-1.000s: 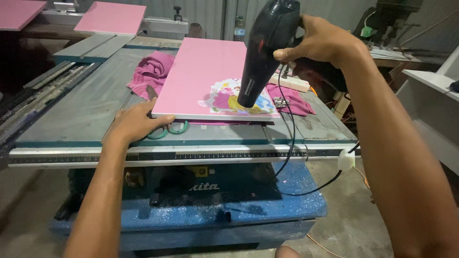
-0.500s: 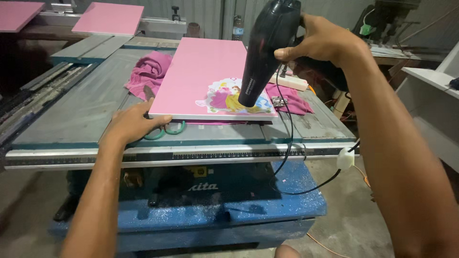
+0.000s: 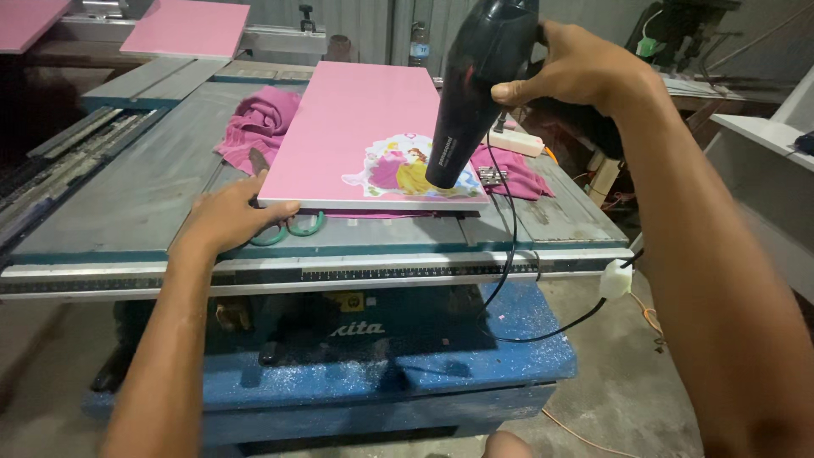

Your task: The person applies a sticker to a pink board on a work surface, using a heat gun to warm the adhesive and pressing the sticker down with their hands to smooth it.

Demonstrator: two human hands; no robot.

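right hand (image 3: pixel 585 72): fingers wrapping a black hair dryer (image 3: pixel 475 93), nozzle pointing down, hovering just over the cartoon sticker (image 3: pixel 398 170).
left hand (image 3: pixel 227 216): fingers lying flat and close together, pressing the near-left corner of the pink board (image 3: pixel 365 127).
change: the dryer nozzle is sitting slightly closer to the sticker than half a second ago; the board is staying put, so heat is probably working the same patch.
edges: the board's near edge is running just beyond the left fingertips; green-handled scissors (image 3: pixel 292 227) are lying right beside them.
room: bare tabletop (image 3: pixel 127 203) is opening left of the left hand; the cord (image 3: pixel 509 254) is hanging off the front edge, below the dryer.
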